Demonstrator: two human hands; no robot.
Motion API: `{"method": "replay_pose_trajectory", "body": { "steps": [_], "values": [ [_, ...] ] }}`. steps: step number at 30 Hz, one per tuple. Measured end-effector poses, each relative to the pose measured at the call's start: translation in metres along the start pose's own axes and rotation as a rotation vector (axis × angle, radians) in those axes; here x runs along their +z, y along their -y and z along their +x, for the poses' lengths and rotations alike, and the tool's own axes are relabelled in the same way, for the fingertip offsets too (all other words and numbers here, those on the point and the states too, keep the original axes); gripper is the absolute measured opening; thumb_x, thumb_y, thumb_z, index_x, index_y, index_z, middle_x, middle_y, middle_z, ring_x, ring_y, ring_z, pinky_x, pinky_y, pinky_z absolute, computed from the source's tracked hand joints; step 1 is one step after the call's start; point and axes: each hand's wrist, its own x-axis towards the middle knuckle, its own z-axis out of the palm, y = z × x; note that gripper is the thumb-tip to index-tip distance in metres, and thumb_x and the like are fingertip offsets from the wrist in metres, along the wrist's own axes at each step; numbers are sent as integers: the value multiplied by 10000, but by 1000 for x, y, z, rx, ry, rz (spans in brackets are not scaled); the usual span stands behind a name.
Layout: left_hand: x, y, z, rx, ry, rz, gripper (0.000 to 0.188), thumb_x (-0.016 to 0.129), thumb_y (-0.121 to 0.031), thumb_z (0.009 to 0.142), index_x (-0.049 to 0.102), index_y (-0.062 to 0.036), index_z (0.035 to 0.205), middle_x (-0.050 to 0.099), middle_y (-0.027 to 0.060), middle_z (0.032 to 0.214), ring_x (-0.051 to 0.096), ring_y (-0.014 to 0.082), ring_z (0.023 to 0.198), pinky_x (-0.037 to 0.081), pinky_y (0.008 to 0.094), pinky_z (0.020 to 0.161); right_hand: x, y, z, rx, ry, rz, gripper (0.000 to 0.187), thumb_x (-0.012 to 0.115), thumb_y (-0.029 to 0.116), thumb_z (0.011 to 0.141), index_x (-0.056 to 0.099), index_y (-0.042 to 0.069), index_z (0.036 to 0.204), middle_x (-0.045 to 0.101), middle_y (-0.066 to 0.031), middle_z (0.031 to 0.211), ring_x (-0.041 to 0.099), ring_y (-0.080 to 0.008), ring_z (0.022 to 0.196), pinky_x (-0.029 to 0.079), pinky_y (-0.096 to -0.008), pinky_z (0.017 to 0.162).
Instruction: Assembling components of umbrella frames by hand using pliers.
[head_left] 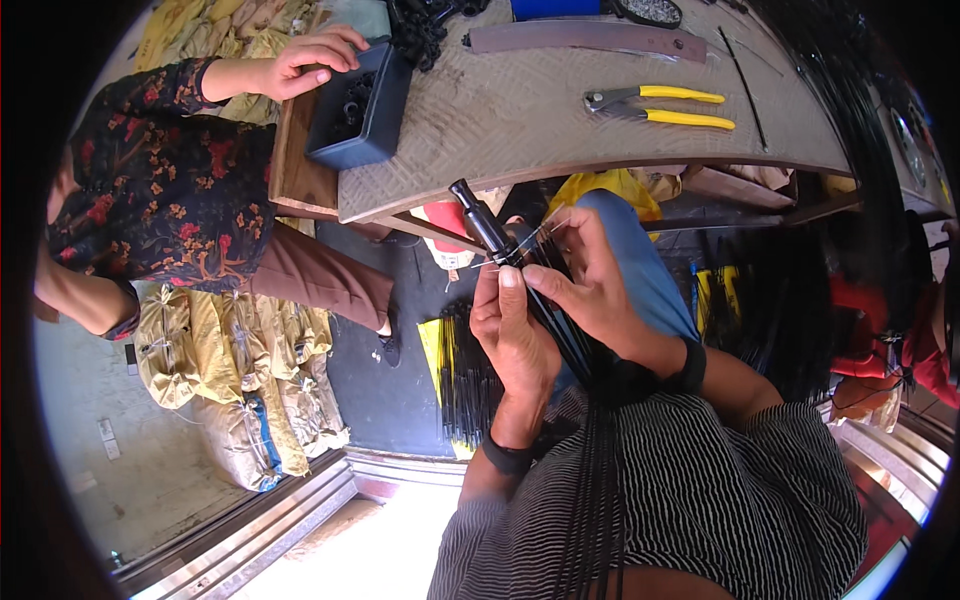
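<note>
A black umbrella frame (560,330), a bundle of long thin ribs with a black tubular plastic piece (482,222) at its upper end, lies slanted in front of my chest. My left hand (518,335) is closed on it, thumb and fingers pinching just below the tubular piece. Around that joint runs a thin silvery wire (529,239), its ends sticking out to both sides. My right hand (597,280) is closed too, its fingertips at the wire and its thumb against the ribs. The fingers partly hide the joint.
On the workbench (470,120) ahead lie yellow-handled pliers (665,105) and a flat strip (590,40). A co-worker's hand (315,65) rests at a dark bin (365,110) of black parts. Wrapped bundles (225,350) stand at left; black ribs (470,380) lie on the floor.
</note>
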Motion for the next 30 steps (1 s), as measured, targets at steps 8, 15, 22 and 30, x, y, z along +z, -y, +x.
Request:
{"method": "replay_pose_trajectory", "body": {
  "steps": [8,15,22,30],
  "values": [
    [6,2,-3,51,-15,34,297,540,-143,881,508,41,1112,586,39,934,519,96,837,424,225,793,-22,15,29,-126,111,106,487,628,177,802,349,6,1163,505,-69,958,507,-123,857,428,-247,748],
    [1,6,-5,61,4,80,291,539,-144,881,514,55,1092,584,68,954,516,105,847,414,238,815,-7,76,96,-51,690,-573,369,625,269,794,522,-5,1017,620,-115,773,563,-151,658,443,-259,629],
    [1,3,-8,127,-23,143,301,545,-150,877,513,63,1088,590,87,961,533,133,889,395,250,842,-2,68,94,-45,742,-562,328,643,163,793,502,-10,1032,631,-76,837,573,-116,751,453,-253,676],
    [5,3,-8,99,-8,101,269,555,-138,868,546,59,1051,599,92,949,539,142,891,395,267,859,-4,87,105,-46,920,-602,299,633,162,795,492,1,1004,578,-42,759,528,-76,727,428,-230,666]
  ]
}}
